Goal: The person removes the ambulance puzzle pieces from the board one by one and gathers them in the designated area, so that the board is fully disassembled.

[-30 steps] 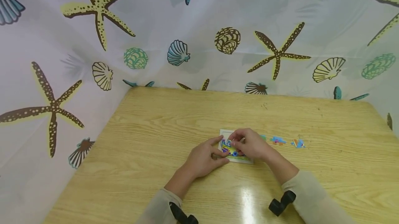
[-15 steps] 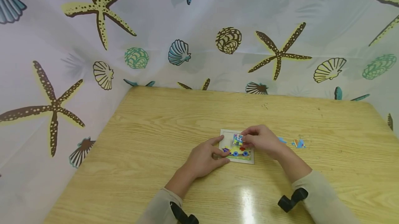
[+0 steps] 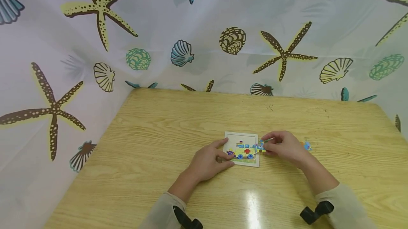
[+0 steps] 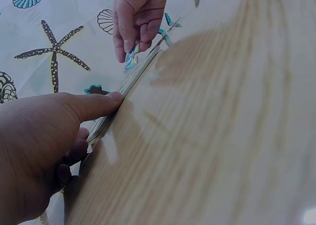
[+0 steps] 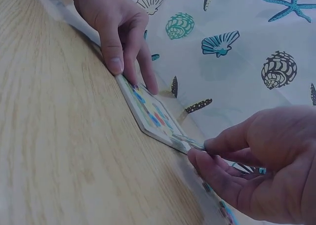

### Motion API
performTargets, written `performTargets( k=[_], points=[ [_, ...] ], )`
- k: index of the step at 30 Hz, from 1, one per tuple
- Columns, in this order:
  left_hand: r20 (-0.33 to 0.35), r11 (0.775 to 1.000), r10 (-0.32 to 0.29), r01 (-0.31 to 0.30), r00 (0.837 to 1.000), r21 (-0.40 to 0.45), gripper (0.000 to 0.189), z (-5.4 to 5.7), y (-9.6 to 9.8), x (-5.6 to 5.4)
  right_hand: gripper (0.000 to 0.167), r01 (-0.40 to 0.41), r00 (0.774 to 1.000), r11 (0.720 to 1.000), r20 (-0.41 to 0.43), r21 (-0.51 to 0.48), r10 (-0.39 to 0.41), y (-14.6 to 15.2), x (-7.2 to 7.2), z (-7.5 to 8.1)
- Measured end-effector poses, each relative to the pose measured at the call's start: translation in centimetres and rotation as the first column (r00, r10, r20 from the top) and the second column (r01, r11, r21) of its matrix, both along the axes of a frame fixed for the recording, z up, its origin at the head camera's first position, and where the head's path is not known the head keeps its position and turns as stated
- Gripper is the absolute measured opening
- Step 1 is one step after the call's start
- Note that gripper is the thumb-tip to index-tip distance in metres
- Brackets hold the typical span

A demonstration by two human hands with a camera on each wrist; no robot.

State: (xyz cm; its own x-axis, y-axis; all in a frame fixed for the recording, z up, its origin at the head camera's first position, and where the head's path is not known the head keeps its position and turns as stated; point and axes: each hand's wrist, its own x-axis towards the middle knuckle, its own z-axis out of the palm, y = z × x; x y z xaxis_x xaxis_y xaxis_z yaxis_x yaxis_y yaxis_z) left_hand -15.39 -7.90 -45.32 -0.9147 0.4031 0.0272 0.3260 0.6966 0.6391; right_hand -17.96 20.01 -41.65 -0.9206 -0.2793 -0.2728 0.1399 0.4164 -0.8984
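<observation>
A white-framed jigsaw board (image 3: pixel 242 164) lies on the table with a yellow ambulance partly assembled in it. My left hand (image 3: pixel 210 160) holds its left end, thumb along the near edge and fingers reaching over the frame and picture. In the left wrist view the thumb (image 4: pixel 101 105) lies against the board's edge. My right hand (image 3: pixel 285 147) pinches a small blue and yellow jigsaw piece (image 3: pixel 260 147) between thumb and fingertips, over the board's right edge. In the right wrist view this piece (image 5: pixel 190 142) appears nearly edge-on, tilted above the frame.
Another loose jigsaw piece (image 3: pixel 307 146), blue and orange, lies right of my right hand, partly hidden by it. The wood-grain table (image 3: pixel 165 122) runs back to a white curtain (image 3: pixel 204 69) printed with starfish and shells. Black wrist mounts (image 3: pixel 317 212) sit on both sleeves.
My right hand has moved rightward with the piece, from over the board's middle to its right edge, uncovering the ambulance picture. My left hand has stayed in place on the board.
</observation>
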Motion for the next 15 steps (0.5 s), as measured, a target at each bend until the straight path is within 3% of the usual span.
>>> performTargets(
  k=[5, 7, 12, 15],
  points=[
    [0.011, 1.0, 0.006, -0.006, 1.0, -0.003, 0.028, 0.02, 0.04, 0.09, 0.031, -0.003, 1.0, 0.999, -0.02, 0.037, 0.003, 0.96, 0.66, -0.25],
    [0.01, 1.0, 0.007, -0.007, 1.0, -0.005, 0.028, 0.05, 0.02, 0.09, 0.029, -0.002, 0.999, 0.995, -0.047, 0.097, 0.007, 1.06, 0.76, -0.33],
    [0.01, 1.0, 0.008, -0.008, 1.0, -0.005, 0.028, 0.05, -0.03, 0.04, 0.02, 0.03, 0.983, 0.94, -0.181, 0.34, 0.034, 0.7, 0.82, -0.4],
    [0.006, 1.0, 0.004, -0.004, 1.0, -0.003, 0.029, 0.03, -0.02, 0.06, 0.016, 0.047, 0.97, 0.909, -0.236, 0.413, 0.057, 0.36, 0.98, -0.38]
  ],
)
